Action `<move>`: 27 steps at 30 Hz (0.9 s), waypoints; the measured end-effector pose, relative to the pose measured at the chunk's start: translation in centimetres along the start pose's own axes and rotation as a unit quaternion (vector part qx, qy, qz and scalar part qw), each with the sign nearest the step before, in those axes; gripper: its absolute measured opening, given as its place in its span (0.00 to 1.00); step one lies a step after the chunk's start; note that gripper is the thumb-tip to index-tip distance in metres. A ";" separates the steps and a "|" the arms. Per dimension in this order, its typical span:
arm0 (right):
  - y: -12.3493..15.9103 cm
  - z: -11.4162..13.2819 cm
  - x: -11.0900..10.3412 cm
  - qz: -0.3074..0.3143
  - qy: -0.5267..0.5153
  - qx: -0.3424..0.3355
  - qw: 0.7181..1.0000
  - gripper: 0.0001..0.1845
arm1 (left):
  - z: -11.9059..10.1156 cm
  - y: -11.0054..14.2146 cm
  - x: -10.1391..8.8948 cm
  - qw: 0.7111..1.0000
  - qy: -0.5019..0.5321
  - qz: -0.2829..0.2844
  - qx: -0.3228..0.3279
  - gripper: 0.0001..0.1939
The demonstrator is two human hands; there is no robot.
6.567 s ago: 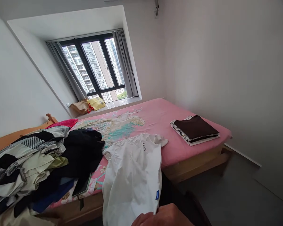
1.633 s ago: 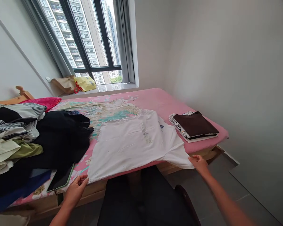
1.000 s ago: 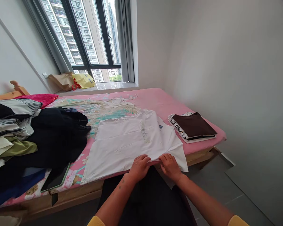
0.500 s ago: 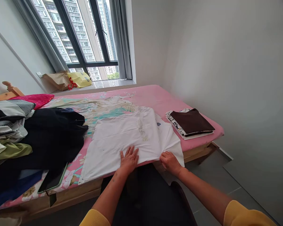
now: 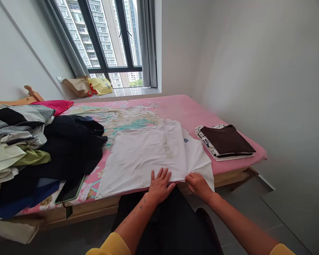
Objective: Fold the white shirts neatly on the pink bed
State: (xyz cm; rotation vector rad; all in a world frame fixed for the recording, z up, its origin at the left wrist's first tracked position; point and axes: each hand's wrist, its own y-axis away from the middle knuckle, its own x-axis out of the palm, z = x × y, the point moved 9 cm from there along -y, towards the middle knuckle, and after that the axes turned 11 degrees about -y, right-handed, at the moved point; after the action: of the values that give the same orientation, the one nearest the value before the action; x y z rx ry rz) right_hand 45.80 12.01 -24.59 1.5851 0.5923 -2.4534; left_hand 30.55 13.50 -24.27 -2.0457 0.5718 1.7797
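The left hand (image 5: 159, 187) lies spread on the white shirt (image 5: 140, 152). Beside it, the right hand (image 5: 199, 185) pinches the shirt's edge, thumb hard to see.

"What carries everything here?"
"A bed (image 5: 180, 106), its wooden frame showing along the near side, its pink sheet printed with flowers and a large pale and teal pattern."
"And on the sheet?"
"In the middle, a white shirt (image 5: 138, 156) spread out, one corner hanging over the near edge. Right of it, well apart from the clothes pile (image 5: 71, 145), sits a folded stack (image 5: 228, 140), dark brown on top."
"The left side?"
"That loose pile, a green-edged flat device (image 5: 71, 191) just beside it, and a bright pink cushion (image 5: 61, 105) behind."
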 end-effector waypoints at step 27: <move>-7.3 -14.7 -1.3 0.010 0.091 0.321 0.943 0.26 | 31.3 9.7 -2.6 0.914 -0.201 -0.002 -0.353 0.29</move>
State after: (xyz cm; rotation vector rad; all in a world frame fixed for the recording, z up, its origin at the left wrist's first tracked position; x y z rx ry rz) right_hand 56.20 24.56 -26.94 2.0288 -0.2497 -2.6544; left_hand -1.17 21.79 -26.03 -1.9468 -0.2450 2.5697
